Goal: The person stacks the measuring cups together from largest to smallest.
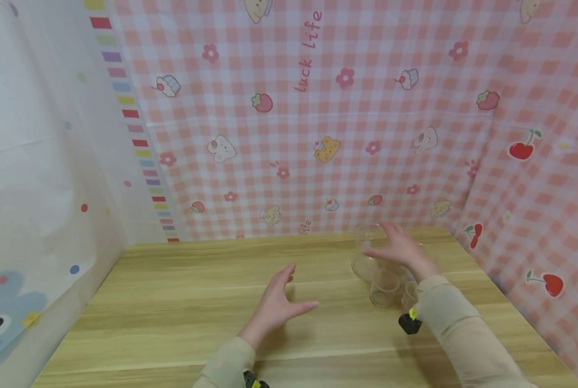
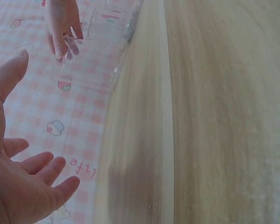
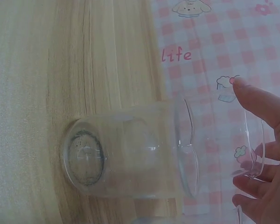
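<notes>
Right hand [image 1: 399,248], right of centre in the head view, is at the rim of a clear cup [image 1: 368,233]. Thumb sits to the near side, other fingers to the far side, spread in a wide curve. In the right wrist view the thumb tip shows a gap from the glass; the lower fingers overlap the rim, contact unclear. Left hand [image 1: 276,307], lower centre of the head view, is over the wooden table [image 1: 172,302], holding nothing, fingers loosely extended, thumb pointing right.

A clear jar [image 3: 135,154] stands upright left of centre in the right wrist view; whether the cup sits on it or behind it can't be told. Two small cups, a left one [image 1: 383,291] and a right one [image 1: 408,297], are just below the right hand in the head view, the second partly hidden by the sleeve [image 1: 441,302]. Checked cloth [image 1: 289,134] fills the upper frame.

Handling, judged by look: cup is probably light, stiff, smooth and slippery; glass or hard plastic, can't tell, so treat as fragile. Best hold: thumb and fingers on opposite sides of the wall just below the rim, gentle even squeeze, lift straight to avoid knocking the jar. Clear walls make edges hard to judge.
</notes>
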A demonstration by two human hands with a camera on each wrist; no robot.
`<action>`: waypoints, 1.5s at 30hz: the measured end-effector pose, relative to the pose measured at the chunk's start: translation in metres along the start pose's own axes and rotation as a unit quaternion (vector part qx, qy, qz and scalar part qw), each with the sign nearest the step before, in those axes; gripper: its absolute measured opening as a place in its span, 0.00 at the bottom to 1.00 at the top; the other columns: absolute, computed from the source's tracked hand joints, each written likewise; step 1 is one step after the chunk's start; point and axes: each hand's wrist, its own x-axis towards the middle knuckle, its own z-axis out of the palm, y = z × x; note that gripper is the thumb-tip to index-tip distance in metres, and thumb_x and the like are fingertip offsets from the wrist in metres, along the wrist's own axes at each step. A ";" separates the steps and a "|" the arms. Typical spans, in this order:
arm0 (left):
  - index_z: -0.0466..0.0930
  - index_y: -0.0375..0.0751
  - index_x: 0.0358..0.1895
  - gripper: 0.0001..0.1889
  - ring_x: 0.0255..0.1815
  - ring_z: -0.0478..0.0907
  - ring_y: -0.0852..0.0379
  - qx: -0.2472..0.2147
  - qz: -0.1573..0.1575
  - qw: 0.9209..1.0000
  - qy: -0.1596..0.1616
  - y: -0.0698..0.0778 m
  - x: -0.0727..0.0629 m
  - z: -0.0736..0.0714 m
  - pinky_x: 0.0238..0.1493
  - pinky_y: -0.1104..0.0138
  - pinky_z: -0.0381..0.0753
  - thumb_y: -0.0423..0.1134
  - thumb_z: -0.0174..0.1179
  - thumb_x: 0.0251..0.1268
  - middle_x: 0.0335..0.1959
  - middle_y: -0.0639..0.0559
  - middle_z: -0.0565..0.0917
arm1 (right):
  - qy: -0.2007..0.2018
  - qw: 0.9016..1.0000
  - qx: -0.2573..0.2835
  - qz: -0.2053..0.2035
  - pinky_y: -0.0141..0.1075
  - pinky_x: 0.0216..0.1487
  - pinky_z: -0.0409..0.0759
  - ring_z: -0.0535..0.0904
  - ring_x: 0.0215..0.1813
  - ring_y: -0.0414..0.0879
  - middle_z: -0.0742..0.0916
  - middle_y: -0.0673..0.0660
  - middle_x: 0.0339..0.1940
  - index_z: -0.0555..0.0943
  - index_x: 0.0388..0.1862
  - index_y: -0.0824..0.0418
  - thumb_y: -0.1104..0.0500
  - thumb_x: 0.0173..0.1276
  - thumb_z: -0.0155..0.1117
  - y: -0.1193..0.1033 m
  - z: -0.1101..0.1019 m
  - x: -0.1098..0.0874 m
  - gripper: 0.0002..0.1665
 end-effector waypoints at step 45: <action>0.59 0.43 0.75 0.50 0.67 0.68 0.48 -0.102 0.006 0.994 0.028 0.015 0.026 0.031 0.66 0.52 0.68 0.47 0.78 0.49 0.70 0.48 0.69 | 0.041 0.998 0.036 -0.034 0.60 0.57 0.74 0.73 0.58 0.66 0.75 0.73 0.60 0.62 0.71 0.73 0.42 0.53 0.77 -0.018 0.012 0.000 0.57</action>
